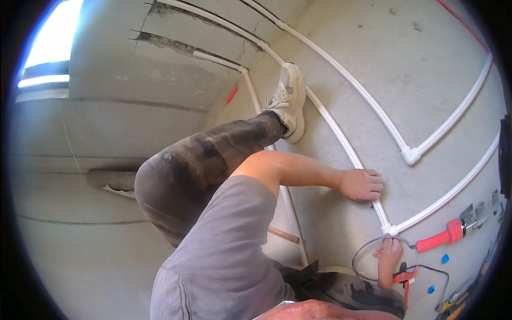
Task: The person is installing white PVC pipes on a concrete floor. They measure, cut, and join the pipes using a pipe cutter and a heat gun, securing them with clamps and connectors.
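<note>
On the concrete floor, my left hand (pixel 362 185) is closed around a long white plastic pipe (pixel 344 140) with a thin red stripe. Close to that pipe's end, my right hand (pixel 389 252) has its fingertips at the white elbow fitting (pixel 389 229); how firmly it grips cannot be told. From this elbow another white pipe (pixel 452 196) runs up to the right. A black cord loops around my right hand from a red-handled pipe welding tool (pixel 440 240). Beside my right wrist lies a red pipe cutter (pixel 406 277).
A second pipe run with an elbow (pixel 411 155) curves on the right. Another pipe (pixel 290 208) passes under my arm, near a wooden handle (pixel 283 235). A red marker-like object (pixel 231 96) lies by the wall. Blue caps (pixel 445 259) and tools are at lower right.
</note>
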Tool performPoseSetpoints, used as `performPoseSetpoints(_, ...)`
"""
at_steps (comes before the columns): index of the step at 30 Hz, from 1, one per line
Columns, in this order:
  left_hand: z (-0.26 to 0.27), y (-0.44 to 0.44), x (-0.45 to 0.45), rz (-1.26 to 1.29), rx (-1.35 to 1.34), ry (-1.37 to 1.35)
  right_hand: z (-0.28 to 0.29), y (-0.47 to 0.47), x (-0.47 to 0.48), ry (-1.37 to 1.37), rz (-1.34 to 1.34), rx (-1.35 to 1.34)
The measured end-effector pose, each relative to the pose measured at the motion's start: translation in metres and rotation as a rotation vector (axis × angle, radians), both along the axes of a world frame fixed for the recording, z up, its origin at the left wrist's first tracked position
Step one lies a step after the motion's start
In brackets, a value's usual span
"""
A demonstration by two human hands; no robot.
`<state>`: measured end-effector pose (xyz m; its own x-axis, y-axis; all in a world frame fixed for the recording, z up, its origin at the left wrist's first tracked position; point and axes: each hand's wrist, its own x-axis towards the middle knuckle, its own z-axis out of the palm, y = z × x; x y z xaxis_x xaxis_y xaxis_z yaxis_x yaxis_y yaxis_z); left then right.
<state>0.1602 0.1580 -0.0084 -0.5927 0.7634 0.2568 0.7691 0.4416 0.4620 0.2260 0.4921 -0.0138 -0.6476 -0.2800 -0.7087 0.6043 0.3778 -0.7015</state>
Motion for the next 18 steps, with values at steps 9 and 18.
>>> performPoseSetpoints(9, -0.004, 0.004, 0.012, 0.114, -0.095, 0.119, -0.004, 0.001, 0.001, 0.071, 0.051, -0.016)
performPoseSetpoints(18, -0.009, 0.002, 0.011, 0.1, -0.088, 0.118, 0.009, -0.005, -0.005, -0.072, -0.001, 0.051)
